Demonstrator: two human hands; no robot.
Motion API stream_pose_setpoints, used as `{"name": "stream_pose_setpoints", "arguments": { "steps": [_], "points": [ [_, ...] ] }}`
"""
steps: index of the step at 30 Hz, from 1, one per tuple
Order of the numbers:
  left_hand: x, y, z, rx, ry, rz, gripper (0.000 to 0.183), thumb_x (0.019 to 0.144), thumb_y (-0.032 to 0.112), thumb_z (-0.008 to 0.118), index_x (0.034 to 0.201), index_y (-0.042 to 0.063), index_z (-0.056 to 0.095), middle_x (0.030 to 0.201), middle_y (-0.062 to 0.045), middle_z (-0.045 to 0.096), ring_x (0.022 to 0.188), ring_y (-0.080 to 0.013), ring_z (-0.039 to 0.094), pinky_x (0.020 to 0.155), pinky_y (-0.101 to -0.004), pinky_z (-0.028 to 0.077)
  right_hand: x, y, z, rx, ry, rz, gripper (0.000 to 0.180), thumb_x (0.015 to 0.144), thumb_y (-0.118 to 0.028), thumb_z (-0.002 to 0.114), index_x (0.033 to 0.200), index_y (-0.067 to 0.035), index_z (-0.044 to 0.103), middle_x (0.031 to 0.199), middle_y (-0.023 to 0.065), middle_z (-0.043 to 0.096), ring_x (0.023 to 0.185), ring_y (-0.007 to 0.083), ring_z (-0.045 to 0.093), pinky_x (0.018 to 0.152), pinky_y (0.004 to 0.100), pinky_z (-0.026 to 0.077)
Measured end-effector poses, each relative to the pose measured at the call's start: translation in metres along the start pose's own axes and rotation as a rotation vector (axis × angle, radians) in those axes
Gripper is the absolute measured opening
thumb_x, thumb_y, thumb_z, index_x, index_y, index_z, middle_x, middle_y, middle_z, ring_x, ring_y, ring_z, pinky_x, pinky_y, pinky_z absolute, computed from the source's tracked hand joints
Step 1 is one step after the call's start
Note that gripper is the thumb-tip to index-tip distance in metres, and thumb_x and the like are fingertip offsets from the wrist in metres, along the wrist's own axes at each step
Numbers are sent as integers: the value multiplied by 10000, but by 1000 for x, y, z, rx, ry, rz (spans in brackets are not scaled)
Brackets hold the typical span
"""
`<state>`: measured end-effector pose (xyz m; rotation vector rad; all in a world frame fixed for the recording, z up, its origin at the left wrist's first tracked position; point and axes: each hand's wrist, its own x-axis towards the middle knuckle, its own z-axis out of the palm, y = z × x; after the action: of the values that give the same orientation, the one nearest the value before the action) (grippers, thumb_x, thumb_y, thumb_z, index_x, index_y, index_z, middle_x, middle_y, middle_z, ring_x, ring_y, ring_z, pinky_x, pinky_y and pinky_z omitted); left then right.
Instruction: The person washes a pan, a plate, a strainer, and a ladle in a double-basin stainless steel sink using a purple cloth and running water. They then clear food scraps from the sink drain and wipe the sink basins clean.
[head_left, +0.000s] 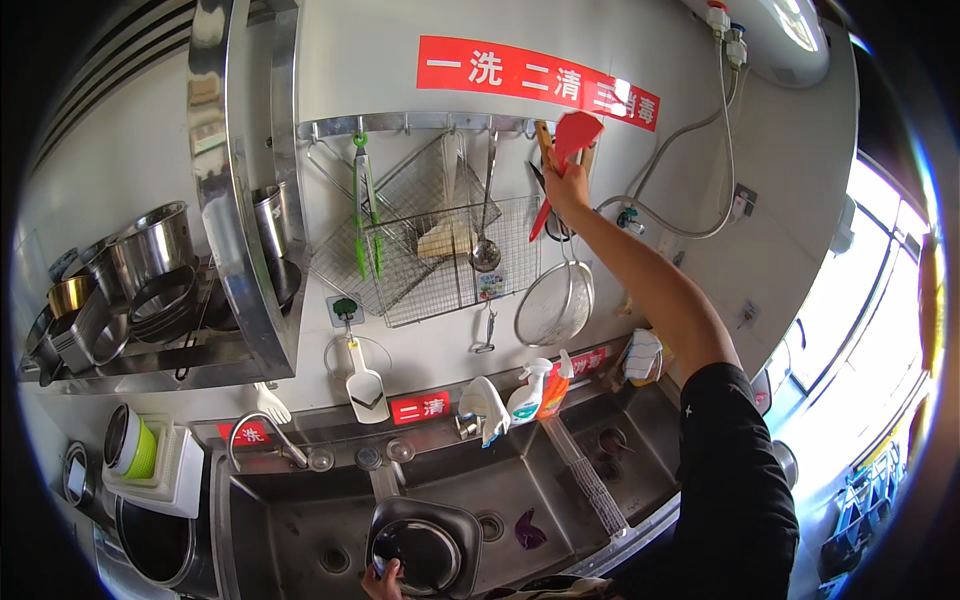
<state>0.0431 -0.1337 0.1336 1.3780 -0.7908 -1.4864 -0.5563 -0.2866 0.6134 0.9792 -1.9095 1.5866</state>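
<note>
My right hand (568, 186) is raised to the wall rail and closed around a red spatula (576, 139), its broad head pointing up. Wooden-handled utensils (544, 136) hang right behind that hand, and a round wire strainer (555, 304) hangs below it. Low at the sinks, my left hand (384, 581) grips the rim of a round dark pan (420, 555). This pan rests in or on a rectangular metal tray (469, 525) over the divider between the left and middle basins. A purple object (529, 529) lies in the middle basin (517, 480).
Green tongs (364, 217), wire racks (457, 262) and a skimmer (486, 255) hang along the wall. Spray bottles (529, 390) stand behind the sinks, near the faucet (270, 427). Pots (154, 247) crowd the left shelf. White and green containers (161, 465) stand lower left.
</note>
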Motion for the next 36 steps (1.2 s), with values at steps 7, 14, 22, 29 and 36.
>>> {"name": "stream_pose_setpoints", "arguments": {
  "steps": [7, 14, 22, 29, 36],
  "points": [
    [1, 1, -5, 28, 4, 78, 370, 785, 48, 839, 1114, -51, 703, 946, -104, 718, 742, -174, 665, 624, -301, 565, -17, 3, -2, 43, 33, -59, 308, 903, -272, 639, 899, 33, 680, 760, 242, 677, 760, 406, 703, 682, 489, 518],
    [-6, 3, 0, -62, -92, 19, 339, 817, 45, 811, 1114, -53, 681, 937, -131, 713, 754, -208, 694, 621, -289, 566, -10, 7, 7, -106, -96, -121, 338, 933, -294, 631, 919, 42, 663, 704, 161, 649, 676, 253, 662, 639, 431, 494],
    [-10, 1, -1, -118, -60, 37, 279, 792, 45, 794, 1024, -9, 650, 832, -71, 669, 657, -174, 635, 561, -288, 504, -31, 19, -2, 293, -405, 187, 411, 995, -286, 553, 1351, -85, 594, 1044, 120, 679, 991, 236, 659, 845, 410, 513],
    [-14, -2, 4, -121, -55, 29, 183, 773, 16, 804, 885, -25, 664, 744, -67, 672, 605, -144, 623, 566, -277, 499, -81, 29, -67, 495, -517, 145, 441, 1076, -446, 449, 1080, -66, 672, 826, 30, 638, 731, 116, 565, 661, 297, 456],
    [-21, 6, 9, -96, -80, 59, 210, 747, 66, 836, 819, 3, 649, 698, -75, 657, 542, -158, 609, 494, -300, 458, -122, -45, -94, 27, -307, -768, 215, 953, -247, 694, 1127, -121, 686, 773, 64, 614, 710, 193, 630, 599, 356, 521]
  ]
}}
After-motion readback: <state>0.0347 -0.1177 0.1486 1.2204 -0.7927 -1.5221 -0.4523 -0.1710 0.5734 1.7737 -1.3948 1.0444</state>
